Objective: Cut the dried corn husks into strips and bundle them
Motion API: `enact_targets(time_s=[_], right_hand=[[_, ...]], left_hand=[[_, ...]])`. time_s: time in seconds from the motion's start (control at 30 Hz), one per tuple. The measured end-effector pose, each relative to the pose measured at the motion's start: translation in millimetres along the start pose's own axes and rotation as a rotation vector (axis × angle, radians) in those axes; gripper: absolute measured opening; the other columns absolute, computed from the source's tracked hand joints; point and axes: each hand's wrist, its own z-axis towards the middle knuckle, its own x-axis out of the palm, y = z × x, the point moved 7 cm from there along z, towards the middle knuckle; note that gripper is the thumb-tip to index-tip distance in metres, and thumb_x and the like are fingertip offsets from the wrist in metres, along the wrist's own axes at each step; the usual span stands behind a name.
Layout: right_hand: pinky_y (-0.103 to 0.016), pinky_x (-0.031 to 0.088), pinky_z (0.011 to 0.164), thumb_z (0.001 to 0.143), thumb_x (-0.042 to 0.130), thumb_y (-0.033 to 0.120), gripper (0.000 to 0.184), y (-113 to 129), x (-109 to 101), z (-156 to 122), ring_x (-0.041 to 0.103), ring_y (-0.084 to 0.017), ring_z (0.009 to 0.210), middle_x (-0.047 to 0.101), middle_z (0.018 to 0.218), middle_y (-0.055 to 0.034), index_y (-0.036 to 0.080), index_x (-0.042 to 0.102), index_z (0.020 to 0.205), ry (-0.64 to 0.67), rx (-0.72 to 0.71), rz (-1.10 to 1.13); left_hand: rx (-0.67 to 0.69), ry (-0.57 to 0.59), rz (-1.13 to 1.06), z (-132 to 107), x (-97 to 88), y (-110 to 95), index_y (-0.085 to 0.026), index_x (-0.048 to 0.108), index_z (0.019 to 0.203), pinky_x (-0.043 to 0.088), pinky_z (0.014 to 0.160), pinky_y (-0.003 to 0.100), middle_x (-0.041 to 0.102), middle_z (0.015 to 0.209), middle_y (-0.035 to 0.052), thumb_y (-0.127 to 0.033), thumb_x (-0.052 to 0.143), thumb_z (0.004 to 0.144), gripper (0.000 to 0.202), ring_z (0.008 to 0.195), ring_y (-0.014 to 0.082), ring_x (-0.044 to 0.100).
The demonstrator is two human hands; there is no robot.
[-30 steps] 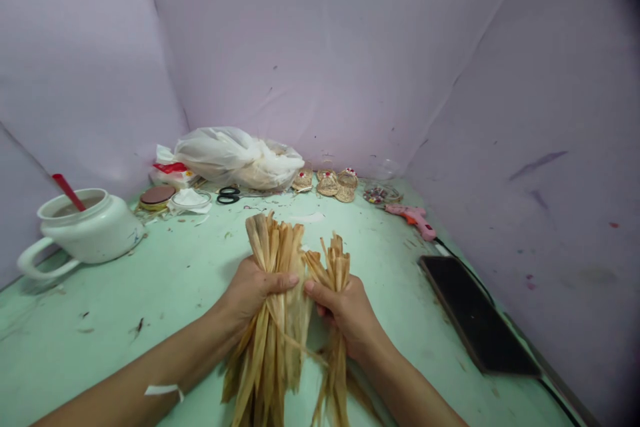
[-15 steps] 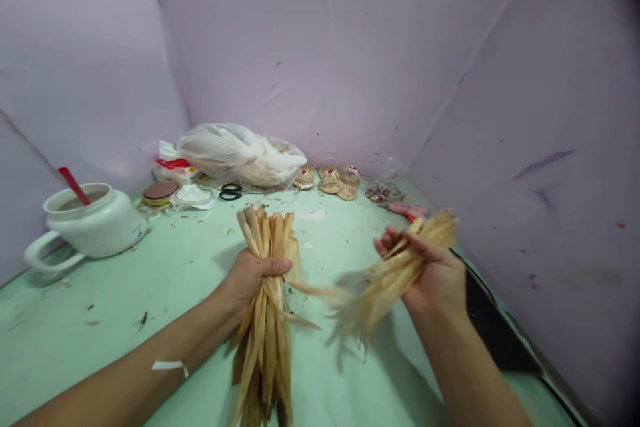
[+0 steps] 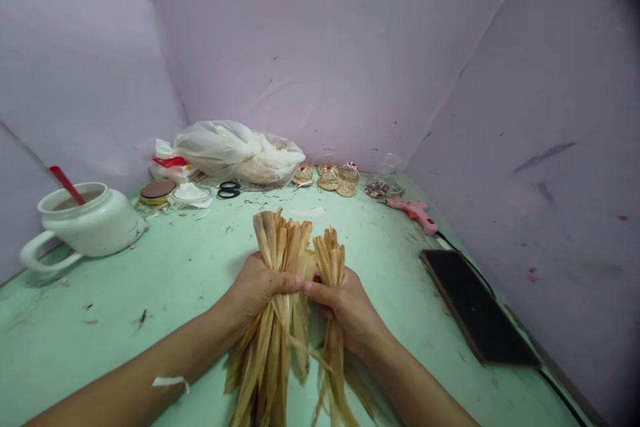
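My left hand [image 3: 265, 283] is closed round a thick bundle of dried tan leaf strips [image 3: 265, 360], which look like corn husks. Their cut ends stand up above the fist and the long ends hang toward me. Close beside it, my right hand [image 3: 345, 303] grips a thinner bundle of the same strips [image 3: 331, 257]. The two thumbs nearly meet between the bundles, at a loose strip. Fingers behind the strips are partly hidden. A white tag lies on my left forearm.
A white pot [image 3: 95, 227] with a red handle sticking out stands left. Along the back lie scissors [image 3: 230, 190], a plastic bag [image 3: 240, 153], small woven ornaments [image 3: 335, 180] and a bead dish [image 3: 380, 188]. A pink glue gun [image 3: 415, 212] and a dark flat device [image 3: 480, 313] with a cable lie right.
My right hand has moved left with its bundle, from the right side up against the left bundle. Its strips now hang upright. The glue gun and dark device are uncovered.
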Motion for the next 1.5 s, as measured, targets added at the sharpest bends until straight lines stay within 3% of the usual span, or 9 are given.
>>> enact_targets(time_s=[0.17,0.53,0.8,0.97,1.07,1.17,1.33,1.4,1.5], right_hand=[[-0.021,0.025,0.04,0.049,0.068,0.018,0.021,12,-2,-1,0.032,-0.006,0.044,0.044,0.051,0.0064,0.018,0.05,0.058,-0.035,-0.078,-0.08],[-0.022,0.032,0.044,0.051,0.054,0.008,0.012,19,-19,1,0.038,-0.009,0.046,0.043,0.047,0.0058,0.018,0.047,0.051,-0.285,-0.168,-0.336],[-0.027,0.053,0.062,0.049,0.064,0.005,0.023,73,-94,9,0.058,-0.012,0.055,0.053,0.054,0.0047,0.018,0.047,0.057,-0.453,-0.267,0.288],[-0.014,0.045,0.044,0.057,0.059,0.001,0.021,99,-121,6,0.047,-0.004,0.044,0.052,0.056,0.0046,0.018,0.051,0.067,-0.458,-0.313,0.458],[-0.01,0.037,0.037,0.052,0.067,0.004,0.028,88,-102,10,0.042,-0.002,0.042,0.05,0.055,0.0059,0.017,0.053,0.072,-0.335,-0.294,0.453],[-0.014,0.035,0.036,0.049,0.078,0.017,0.036,52,-59,12,0.04,-0.003,0.04,0.05,0.055,0.007,0.016,0.057,0.078,-0.166,-0.142,0.263],[-0.026,0.048,0.06,0.048,0.08,0.025,0.041,-1,11,-2,0.057,-0.013,0.058,0.062,0.066,-0.0004,0.013,0.062,0.082,0.205,0.062,0.081],[-0.03,0.048,0.068,0.049,0.079,0.024,0.044,-1,18,-6,0.06,-0.016,0.068,0.064,0.076,-0.0033,0.013,0.063,0.087,0.251,0.064,0.092],[-0.03,0.048,0.064,0.047,0.077,0.02,0.033,3,5,-1,0.06,-0.017,0.063,0.063,0.068,-0.0029,0.013,0.06,0.074,0.165,0.11,0.084]], left_hand=[[0.036,-0.065,0.108,0,-2.5,-4,-0.012,0.069,0.083,0.051,0.071,0.036,0.071,0.078,0.0075,-0.006,0.067,0.049,0.035,0.076,0.0265,0.065],[0.033,-0.176,0.132,1,-12.8,0,-0.011,0.067,0.078,0.049,0.057,0.028,0.067,0.066,0.0035,-0.009,0.069,0.045,0.033,0.059,0.0182,0.06],[0.024,-0.205,0.116,8,-25.8,-7,-0.011,0.06,0.061,0.042,0.046,0.023,0.057,0.049,-0.0004,-0.014,0.073,0.044,0.021,0.044,0.0112,0.052],[-0.034,-0.133,0.057,10,-25.7,-1,-0.012,0.063,0.078,0.043,0.047,0.025,0.06,0.056,0.0,-0.014,0.074,0.045,0.035,0.048,0.0136,0.055],[-0.034,-0.127,0.058,10,-26.6,1,-0.012,0.064,0.084,0.044,0.049,0.025,0.061,0.058,-0.0004,-0.013,0.075,0.046,0.04,0.049,0.0136,0.056],[-0.03,-0.126,0.045,9,-25.0,2,-0.011,0.063,0.088,0.048,0.053,0.027,0.063,0.061,0.001,-0.015,0.078,0.045,0.045,0.054,0.0156,0.059],[-0.039,0.018,-0.064,6,-8.5,5,-0.01,0.062,0.096,0.051,0.069,0.037,0.069,0.079,0.0097,-0.019,0.078,0.051,0.049,0.07,0.0235,0.064],[-0.047,0.036,-0.09,5,-6.1,5,-0.011,0.063,0.097,0.051,0.072,0.037,0.07,0.082,0.0108,-0.017,0.078,0.052,0.047,0.074,0.0241,0.065],[-0.081,0.011,-0.068,6,-9.5,6,-0.011,0.065,0.09,0.052,0.065,0.036,0.07,0.076,0.009,-0.015,0.077,0.051,0.041,0.067,0.0229,0.065]])
